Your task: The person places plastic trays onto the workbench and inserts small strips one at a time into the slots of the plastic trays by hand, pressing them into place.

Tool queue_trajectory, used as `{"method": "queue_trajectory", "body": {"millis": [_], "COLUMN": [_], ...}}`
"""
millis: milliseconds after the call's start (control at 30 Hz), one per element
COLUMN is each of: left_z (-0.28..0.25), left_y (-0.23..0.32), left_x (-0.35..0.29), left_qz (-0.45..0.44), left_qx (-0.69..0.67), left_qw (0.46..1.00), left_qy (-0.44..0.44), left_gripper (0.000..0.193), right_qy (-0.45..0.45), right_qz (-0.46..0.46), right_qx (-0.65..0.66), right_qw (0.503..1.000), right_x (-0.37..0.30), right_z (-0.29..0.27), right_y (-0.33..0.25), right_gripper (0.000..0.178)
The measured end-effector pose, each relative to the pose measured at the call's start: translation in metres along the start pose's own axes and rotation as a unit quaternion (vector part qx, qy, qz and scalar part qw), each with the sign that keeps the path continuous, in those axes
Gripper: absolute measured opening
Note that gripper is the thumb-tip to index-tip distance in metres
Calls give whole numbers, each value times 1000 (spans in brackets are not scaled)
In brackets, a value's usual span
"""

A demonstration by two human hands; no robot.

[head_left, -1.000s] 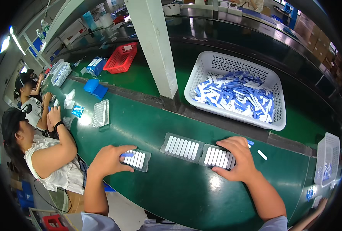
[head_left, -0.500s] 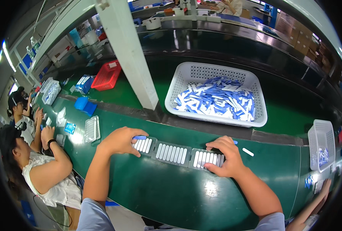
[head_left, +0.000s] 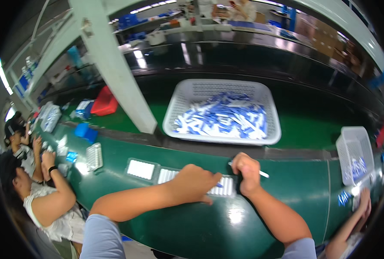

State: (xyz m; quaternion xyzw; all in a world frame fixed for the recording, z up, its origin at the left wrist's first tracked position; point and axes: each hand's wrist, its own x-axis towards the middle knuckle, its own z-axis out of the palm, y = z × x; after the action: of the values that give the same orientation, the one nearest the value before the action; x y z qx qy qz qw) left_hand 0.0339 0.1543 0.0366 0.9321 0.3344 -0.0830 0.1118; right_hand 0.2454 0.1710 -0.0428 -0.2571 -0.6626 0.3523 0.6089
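The left hand [head_left: 193,183] holds a blue stick [head_left: 219,185]; the right hand [head_left: 248,172] is too blurred to tell. A pillar [head_left: 112,64] flanks the green tabletop [head_left: 293,196].

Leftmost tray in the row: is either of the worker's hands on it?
No, the left hand and right hand are both farther right than the leftmost tray.

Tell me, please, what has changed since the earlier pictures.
The left hand brought the leftmost clear plastic tray of white sticks rightward to the row, released it, then moved right to the rightmost tray. The right hand released that tray, shifting to its far-right corner. The white perforated plastic basket stayed.
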Motion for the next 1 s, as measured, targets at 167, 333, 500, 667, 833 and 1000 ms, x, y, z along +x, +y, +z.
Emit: {"method": "queue_trajectory", "body": {"millis": [167, 333, 500, 667, 833, 1000], "left_z": [-1, 2, -1, -5, -3, 1], "left_y": [-2, -16, -40, -59, -85, -91], "left_x": [12, 7, -23, -55, -78, -88], "left_qz": [-8, -68, -119, -205, -273, -283], "left_qx": [-43, -58, -71, -70, -67, -74], "left_qw": [998, 996, 990, 976, 958, 954], "left_qy": [39, 14, 14, -3, 60, 70], "left_gripper": [69, 71, 72, 71, 69, 67], "right_qy": [52, 60, 52, 55, 41, 35], "right_qz": [72, 109, 102, 99, 106, 108], "right_qx": [65, 90, 95, 102, 69, 62], "right_qw": [994, 988, 989, 988, 991, 992], "right_x": [-11, -11, -8, -7, -7, -7], "right_z": [-20, -17, -13, -11, -11, -9], "right_y": [8, 12, 13, 11, 7, 4], "right_gripper": [60, 58, 58, 57, 54, 53]}}
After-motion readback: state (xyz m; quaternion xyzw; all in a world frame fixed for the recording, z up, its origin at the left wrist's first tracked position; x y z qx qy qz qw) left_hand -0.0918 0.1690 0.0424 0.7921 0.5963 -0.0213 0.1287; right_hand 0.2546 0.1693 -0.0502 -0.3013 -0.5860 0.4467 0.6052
